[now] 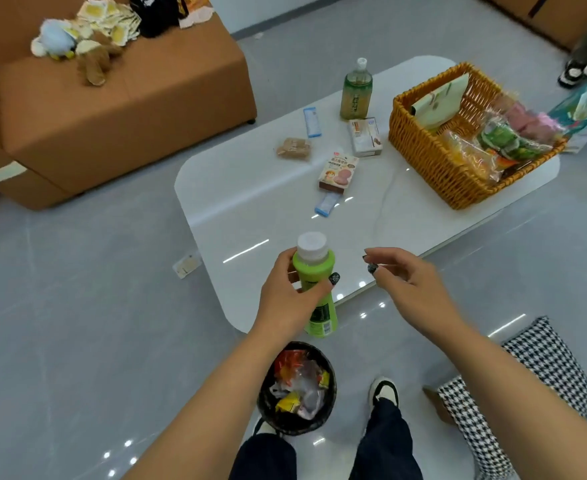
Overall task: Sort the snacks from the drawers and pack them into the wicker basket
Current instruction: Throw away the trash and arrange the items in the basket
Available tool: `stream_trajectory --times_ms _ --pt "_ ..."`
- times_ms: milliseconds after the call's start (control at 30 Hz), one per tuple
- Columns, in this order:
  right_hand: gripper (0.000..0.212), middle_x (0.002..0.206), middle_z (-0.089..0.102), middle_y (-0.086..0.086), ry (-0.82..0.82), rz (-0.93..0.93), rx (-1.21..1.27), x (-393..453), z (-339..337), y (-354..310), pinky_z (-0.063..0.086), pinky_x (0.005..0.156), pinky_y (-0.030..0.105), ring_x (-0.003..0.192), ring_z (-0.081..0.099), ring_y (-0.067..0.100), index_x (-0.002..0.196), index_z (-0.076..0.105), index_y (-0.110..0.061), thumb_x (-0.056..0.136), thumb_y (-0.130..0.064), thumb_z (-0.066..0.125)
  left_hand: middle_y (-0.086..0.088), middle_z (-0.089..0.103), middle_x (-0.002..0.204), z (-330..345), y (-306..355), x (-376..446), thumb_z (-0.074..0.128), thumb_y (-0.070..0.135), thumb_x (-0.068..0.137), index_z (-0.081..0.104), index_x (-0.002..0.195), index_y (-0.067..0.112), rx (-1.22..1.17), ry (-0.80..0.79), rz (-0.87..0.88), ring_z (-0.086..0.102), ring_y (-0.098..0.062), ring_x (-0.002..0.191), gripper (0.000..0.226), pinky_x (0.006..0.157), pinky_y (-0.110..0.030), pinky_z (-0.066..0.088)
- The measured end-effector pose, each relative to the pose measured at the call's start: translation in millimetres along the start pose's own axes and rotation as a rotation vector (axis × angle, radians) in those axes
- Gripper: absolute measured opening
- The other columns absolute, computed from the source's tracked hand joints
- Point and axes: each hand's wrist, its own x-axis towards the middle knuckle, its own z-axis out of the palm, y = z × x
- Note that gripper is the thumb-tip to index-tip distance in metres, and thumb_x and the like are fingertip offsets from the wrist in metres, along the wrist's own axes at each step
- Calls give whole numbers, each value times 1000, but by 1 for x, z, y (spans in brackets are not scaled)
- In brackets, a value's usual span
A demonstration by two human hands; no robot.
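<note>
green bottle (314, 271): near upright, white cap up, slightly tilted | left hand (287, 299) grip wrapped round it | right hand (408, 289) grip loose, empty | above desk (250, 202) edge

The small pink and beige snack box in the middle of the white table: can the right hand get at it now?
Probably yes. The right hand holds nothing, and bare white table lies between it and the small pink and beige snack box; only a blue-ended wrapper lies just before it.

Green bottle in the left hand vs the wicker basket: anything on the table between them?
Head view: from the green bottle toward the wicker basket, the white table is bare. The pink snack box and blue packet lie just left of that line.
</note>
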Motion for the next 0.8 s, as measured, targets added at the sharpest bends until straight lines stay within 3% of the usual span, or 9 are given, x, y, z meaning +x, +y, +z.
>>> stream_trajectory --times_ms 167,267,333,533,633,800 --pt "28 105 69 -12 -54 -63 -13 44 -65 -18 51 93 45 96 64 7 108 66 -31 90 -11 58 17 58 113 59 25 28 78 17 81 47 122 37 -17 74 -13 55 -2 105 56 88 -23 47" --pt "25 108 67 -13 -129 -109 -70 70 -95 -27 50 86 32 97 62 4 113 63 -30 90 -20 63 17 59 113 96 35 44 80 19 79 48 122 38 2 109 -4 57 -6 106 57 94 -30 49" --pt "28 112 64 -13 -172 -125 -107 85 -108 -29 45 81 23 100 60 2 119 60 -30 91 -26 62 16 61 115 116 43 53 81 23 78 50 122 39 -2 108 6 57 -5 107 57 93 -29 49" --pt "46 126 54 -6 -277 -152 -220 141 -120 -35 45 84 16 110 53 8 135 48 -27 92 -31 61 18 64 106 150 70 100 77 24 81 52 117 38 30 20 21 57 2 101 45 80 -17 47" --pt "44 127 55 -6 -310 -140 -279 174 -120 -34 45 85 18 110 54 10 132 52 -26 90 -28 64 19 63 105 156 79 123 77 26 81 52 110 42 56 8 18 56 3 100 42 78 -14 44" --pt "31 122 57 -10 -339 -140 -290 241 -129 -47 43 75 9 105 56 8 120 59 -29 90 -24 64 15 63 112 159 100 178 79 34 79 53 119 39 48 19 -21 57 -1 106 48 85 -19 46"
